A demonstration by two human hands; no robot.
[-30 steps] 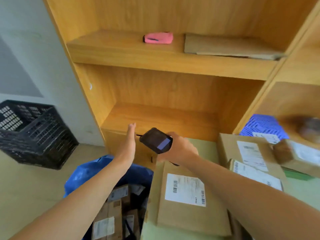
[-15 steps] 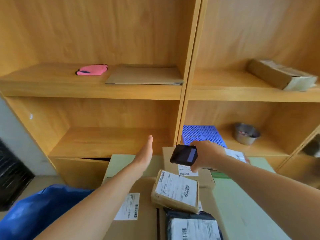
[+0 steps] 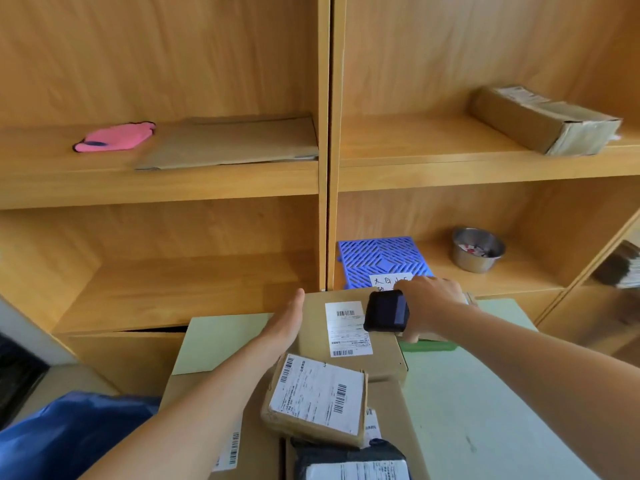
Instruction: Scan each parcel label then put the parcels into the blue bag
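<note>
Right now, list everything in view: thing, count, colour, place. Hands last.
parcels on table: four, three brown boxes, one black bag, stacked centre
scanner: one, black, in right hand, over far box
blue bag: one, lower left, beside table
table: one, pale green
green item: one, under right hand, unclear
shelf unit: one, wooden, behind table
pink item: one, upper left shelf
flat cardboard: one, brown, beside pink item
long box: one, brown, upper right shelf
blue grid panel: one, lower right shelf
metal bowl: one, silver, lower right shelf
left hand: open, at far box's left edge
right hand: grips scanner
</note>
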